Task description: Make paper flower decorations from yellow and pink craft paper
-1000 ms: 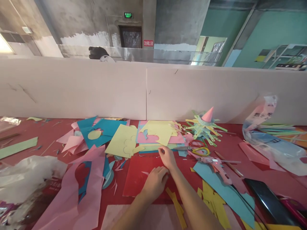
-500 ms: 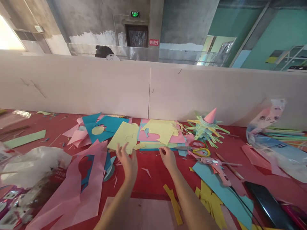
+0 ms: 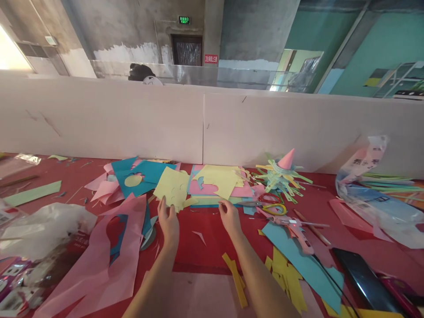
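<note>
My left hand [image 3: 168,223] is at the lower edge of a pale yellow paper sheet [image 3: 171,184] with curved cuts in it. Its thumb and fingers are apart, and I cannot tell whether they touch the sheet. My right hand [image 3: 229,216] has its thumb and forefinger pinched together beside the stacked paper. What the pinch holds, if anything, is too small to make out. Between and beyond the hands lie cut yellow paper [image 3: 212,174], pink paper [image 3: 206,189] and a pale green strip [image 3: 205,201]. Red- and yellow-handled scissors [image 3: 273,204] rest right of the stack.
On the right are a pink glue gun [image 3: 300,232], a blue paper piece [image 3: 303,256], a phone [image 3: 361,276] and a paper figure with a pink cone [image 3: 286,160]. Pink paper scraps [image 3: 127,265] and a plastic bag [image 3: 49,225] lie left. A white board [image 3: 132,119] stands behind.
My left hand has moved left and its spread fingers have drawn closer together. The yellow sheet has shifted and turned slightly. My right hand stays pinched in nearly the same place.
</note>
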Motion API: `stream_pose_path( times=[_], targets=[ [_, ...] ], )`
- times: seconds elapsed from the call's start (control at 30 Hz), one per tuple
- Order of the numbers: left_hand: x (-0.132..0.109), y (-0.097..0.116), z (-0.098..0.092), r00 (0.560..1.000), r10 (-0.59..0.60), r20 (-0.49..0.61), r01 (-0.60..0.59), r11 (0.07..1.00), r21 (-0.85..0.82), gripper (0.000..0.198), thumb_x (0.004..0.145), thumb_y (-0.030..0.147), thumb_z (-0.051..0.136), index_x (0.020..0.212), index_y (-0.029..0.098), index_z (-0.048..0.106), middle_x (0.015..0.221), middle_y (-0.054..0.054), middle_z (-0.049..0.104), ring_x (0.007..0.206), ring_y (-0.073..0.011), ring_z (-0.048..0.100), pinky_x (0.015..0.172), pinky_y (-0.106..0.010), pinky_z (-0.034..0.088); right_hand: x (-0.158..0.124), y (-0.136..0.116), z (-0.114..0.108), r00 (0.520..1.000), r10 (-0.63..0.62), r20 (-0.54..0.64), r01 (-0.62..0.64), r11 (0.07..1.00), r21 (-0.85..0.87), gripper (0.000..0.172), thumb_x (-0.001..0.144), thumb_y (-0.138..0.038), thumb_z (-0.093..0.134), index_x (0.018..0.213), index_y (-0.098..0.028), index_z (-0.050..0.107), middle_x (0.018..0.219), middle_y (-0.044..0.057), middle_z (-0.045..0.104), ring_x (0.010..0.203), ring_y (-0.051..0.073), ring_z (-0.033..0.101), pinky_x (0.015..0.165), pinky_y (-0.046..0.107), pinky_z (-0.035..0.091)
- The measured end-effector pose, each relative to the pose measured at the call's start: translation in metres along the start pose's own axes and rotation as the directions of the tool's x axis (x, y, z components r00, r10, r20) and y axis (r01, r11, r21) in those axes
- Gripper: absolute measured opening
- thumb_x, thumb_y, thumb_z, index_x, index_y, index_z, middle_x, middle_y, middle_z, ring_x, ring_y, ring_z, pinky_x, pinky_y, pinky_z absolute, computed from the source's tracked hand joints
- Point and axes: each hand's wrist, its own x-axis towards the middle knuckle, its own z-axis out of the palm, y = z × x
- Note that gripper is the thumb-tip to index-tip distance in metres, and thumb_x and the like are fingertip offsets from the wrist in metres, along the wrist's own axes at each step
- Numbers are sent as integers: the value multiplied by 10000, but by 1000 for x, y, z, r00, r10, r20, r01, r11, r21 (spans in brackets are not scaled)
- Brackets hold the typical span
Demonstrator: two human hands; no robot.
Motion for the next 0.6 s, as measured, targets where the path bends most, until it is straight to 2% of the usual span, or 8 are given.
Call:
stream_pose_path(
  times=[0.1,0.17,0.23,0.3,0.37,0.43,0.5,0.6],
  targets=[
    [-18,27,7,991,67,113,-76,994,81,487,877,274,409,1359,258,343,1392,-116,337,1168,-242,471,863,-333,468,-3,-20,-8,1000,9,-21,-7,992,123,317,843,-350,454,1041,-155,607,962,112,654,888,215,597,819,336,451],
    [-31,38,14,954,195,226,-230,963,142,497,879,242,410,1368,262,328,1382,-107,369,1261,-253,371,961,-386,399,-10,-37,-14,996,64,65,-81,950,302,400,842,-402,471,1166,-178,543,1057,102,639,978,211,588,857,333,448],
    [-45,44,21,870,303,390,-384,911,150,528,874,182,391,1386,259,286,1396,-94,370,1290,-243,329,1005,-423,351,-22,-51,-19,974,90,207,-182,854,487,493,833,-429,490,1277,-222,439,1236,82,557,1112,197,532,900,321,439],
    [-59,46,27,762,364,536,-481,872,92,557,845,112,382,1379,248,300,1397,-92,376,1262,-235,368,1001,-436,357,-35,-57,-22,955,100,278,-247,790,562,536,815,-437,520,1300,-241,401,1298,71,510,1158,191,503,924,320,428],
    [-72,48,31,620,394,678,-532,847,-6,601,785,39,386,1349,244,358,1396,-78,383,1209,-225,421,987,-421,383,-46,-54,-24,953,165,255,-281,800,530,488,797,-452,540,1215,-206,484,1198,87,587,1093,207,553,899,325,443],
    [-82,51,33,506,390,770,-541,838,-69,657,723,-15,383,1328,241,393,1379,-57,409,1159,-215,454,968,-391,409,-52,-43,-27,947,270,175,-321,838,441,414,792,-485,526,1052,-168,585,1037,105,660,1007,232,597,859,330,459],
    [-88,54,34,433,367,823,-544,835,-86,709,675,-46,371,1323,239,401,1350,-39,447,1102,-207,482,943,-368,434,-55,-29,-30,930,355,94,-364,859,359,407,792,-522,494,901,-155,632,932,122,683,951,255,614,818,331,467],
    [-88,57,34,391,335,857,-548,833,-76,726,656,-62,361,1314,241,410,1315,-19,483,1042,-192,502,917,-341,452,-55,-12,-32,918,394,52,-390,867,310,435,789,-553,463,787,-155,639,834,127,689,842,264,632,724,322,480]
  ],
)
